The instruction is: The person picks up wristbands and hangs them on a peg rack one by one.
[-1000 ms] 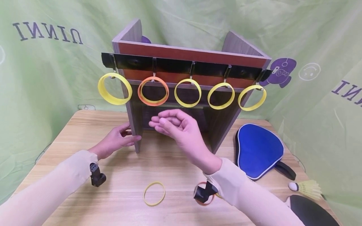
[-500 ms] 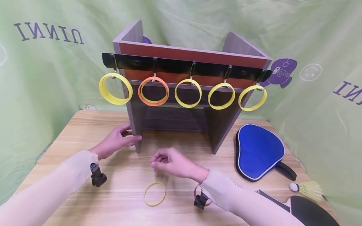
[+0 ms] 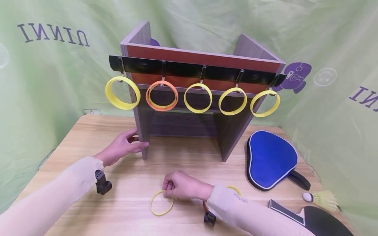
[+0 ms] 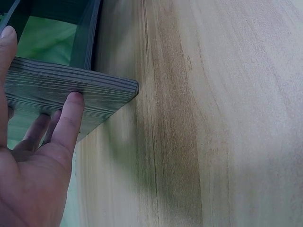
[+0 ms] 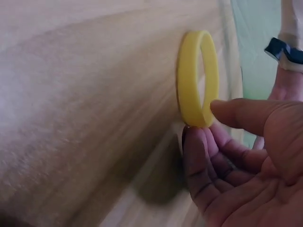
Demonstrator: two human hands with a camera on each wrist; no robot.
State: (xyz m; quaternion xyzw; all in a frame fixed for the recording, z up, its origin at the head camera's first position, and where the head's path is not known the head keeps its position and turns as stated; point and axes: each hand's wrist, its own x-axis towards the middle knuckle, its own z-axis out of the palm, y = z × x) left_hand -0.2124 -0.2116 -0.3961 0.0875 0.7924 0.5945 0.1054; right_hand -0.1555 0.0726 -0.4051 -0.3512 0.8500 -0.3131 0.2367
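"Right hand (image 3: 186, 185) has come down since a second ago, from before the opening of the wooden stand (image 3: 203, 59) to the tabletop (image 3: 124, 213) in front of it. Left hand (image 3: 122, 148) hasn't left the stand."

"And what have the right fingers got?"

"Thumb and fingertips are bent about the stand-side edge of a yellow band (image 5: 189, 78), pinching it. The band lies flat on the tabletop, in front of the stand. How firm the pinch is, I can't tell."

"The other one?"

"It grips the stand's left side panel, thumb across the front edge, fingers against the outer face."

"What's on the stand itself?"

"A black strip (image 3: 183, 70) across its upper front. Yellow rings (image 3: 121, 105) hang along it; second from the stand's left is an orange ring (image 3: 147, 97), yellow showing inside."

"Anything beside it?"

"Right of the stand, a blue case (image 3: 272, 159). Further forward on that side, a shuttlecock (image 3: 322, 199) and a black paddle (image 3: 325, 220). Another yellow loop (image 3: 235, 189), in front of the stand, is partly hidden by the right sleeve (image 3: 251, 209)."
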